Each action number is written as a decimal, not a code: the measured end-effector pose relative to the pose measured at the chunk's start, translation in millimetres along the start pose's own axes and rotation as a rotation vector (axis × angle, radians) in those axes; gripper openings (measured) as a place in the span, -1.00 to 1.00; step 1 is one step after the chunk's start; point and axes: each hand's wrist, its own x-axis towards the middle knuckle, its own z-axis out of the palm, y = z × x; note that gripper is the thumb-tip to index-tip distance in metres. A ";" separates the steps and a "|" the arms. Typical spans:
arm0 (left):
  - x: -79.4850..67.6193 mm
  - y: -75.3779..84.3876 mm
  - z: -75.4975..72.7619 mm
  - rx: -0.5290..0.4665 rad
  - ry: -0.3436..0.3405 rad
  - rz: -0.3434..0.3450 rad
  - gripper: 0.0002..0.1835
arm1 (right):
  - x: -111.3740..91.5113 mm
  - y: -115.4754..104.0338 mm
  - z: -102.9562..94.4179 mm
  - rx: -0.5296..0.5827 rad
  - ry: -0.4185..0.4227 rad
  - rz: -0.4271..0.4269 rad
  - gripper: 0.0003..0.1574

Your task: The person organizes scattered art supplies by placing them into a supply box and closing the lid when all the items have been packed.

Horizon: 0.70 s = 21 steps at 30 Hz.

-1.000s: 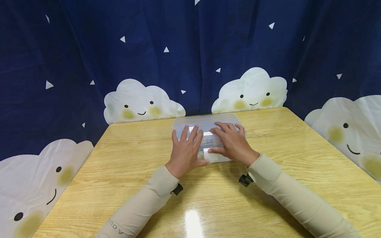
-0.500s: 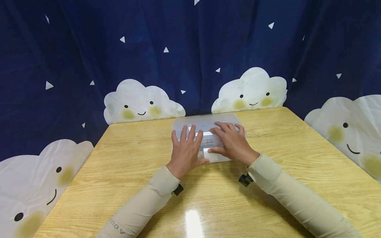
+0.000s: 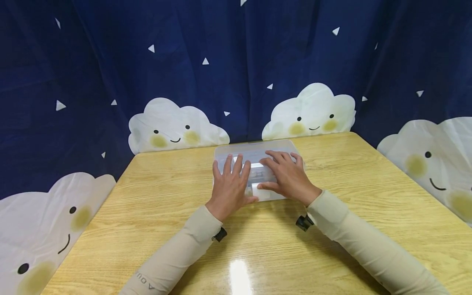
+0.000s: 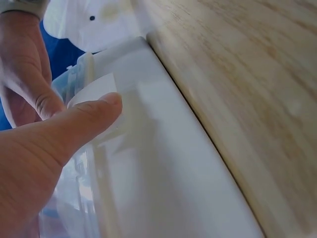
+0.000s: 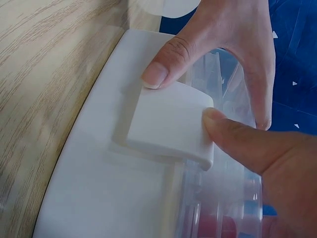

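A low plastic box with a translucent lid (image 3: 254, 149) lies at the far middle of the table. My left hand (image 3: 229, 190) rests over its left part, fingers spread and fairly straight. In the left wrist view the left thumb (image 4: 94, 114) touches the edge of the white latch (image 4: 101, 87). The right hand (image 3: 291, 180) is spread over the lid's right part with fingers slightly bent. Its thumb (image 5: 235, 134) presses the side of the white latch (image 5: 171, 121), which lies over the white front wall (image 5: 99, 193). The contents show only faintly, including something red (image 5: 210, 228).
The box stands on a light wooden table (image 3: 166, 184), near its back edge. A dark blue curtain (image 3: 191, 28) with white clouds hangs behind and beside the table. Small black devices (image 3: 304, 223) sit under both wrists.
The fingers of the left hand have shifted very slightly on the lid. The right hand, the box and the latch look unmoved.
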 end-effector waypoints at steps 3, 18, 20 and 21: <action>-0.2 0.1 0.9 -0.009 0.001 -0.003 0.17 | 0.0 0.0 0.9 0.005 0.001 -0.002 -0.15; 2.6 1.6 2.8 -0.045 0.000 -0.036 0.15 | -0.3 0.1 1.0 0.003 0.024 -0.016 -0.16; 2.6 2.0 3.1 -0.051 0.004 -0.037 0.16 | -0.5 0.0 1.1 0.005 0.023 -0.017 -0.16; 2.6 2.2 3.1 -0.051 0.005 -0.038 0.16 | -0.5 -0.1 1.0 0.003 0.023 -0.016 -0.16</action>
